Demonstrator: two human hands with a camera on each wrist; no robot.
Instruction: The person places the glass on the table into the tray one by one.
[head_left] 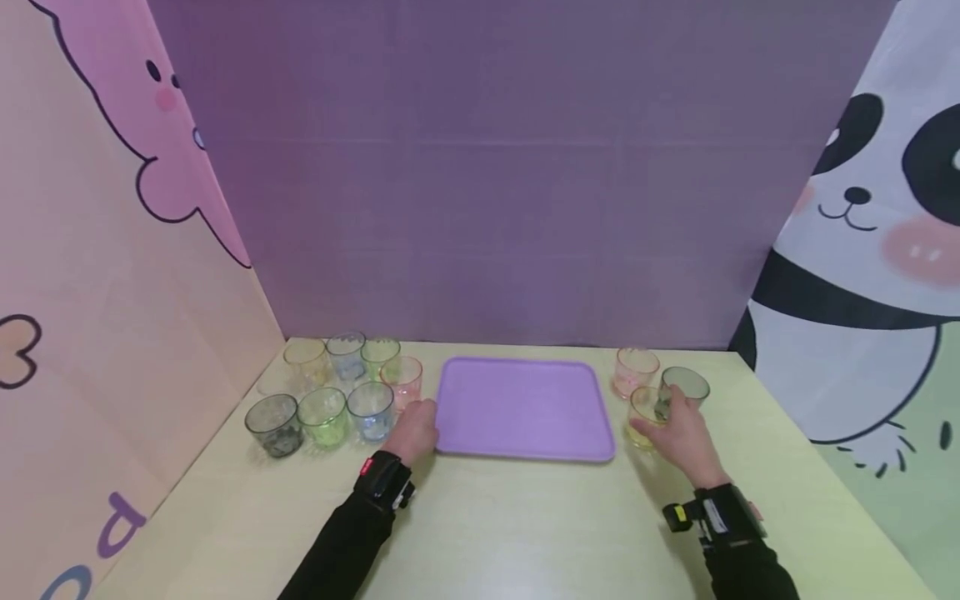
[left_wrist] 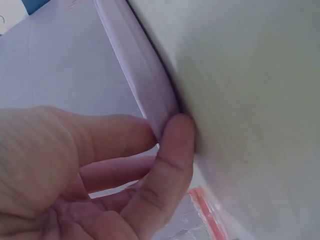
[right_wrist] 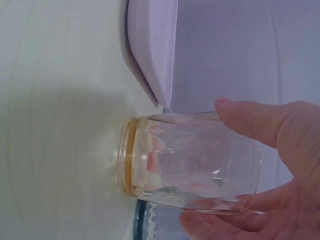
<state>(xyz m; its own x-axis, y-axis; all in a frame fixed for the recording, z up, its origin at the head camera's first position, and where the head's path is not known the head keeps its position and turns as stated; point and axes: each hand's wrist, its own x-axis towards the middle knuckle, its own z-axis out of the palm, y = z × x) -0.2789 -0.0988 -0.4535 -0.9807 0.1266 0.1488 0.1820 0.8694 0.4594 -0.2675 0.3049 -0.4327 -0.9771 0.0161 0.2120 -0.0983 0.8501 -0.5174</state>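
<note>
A purple tray lies flat on the table. At its left side my left hand pinches the rim between thumb and forefinger, which the left wrist view shows close up on the tray rim. My right hand holds a yellow-tinted glass to the right of the tray, thumb on one side and fingers on the other. The glass stands upright, its base at or very near the table. Right behind it are a dark grey-green glass and a pink glass.
Left of the tray stand several tinted glasses in a group, among them a dark grey glass, a green glass, a blue glass and a pink glass near my left hand. A purple backdrop rises behind the table.
</note>
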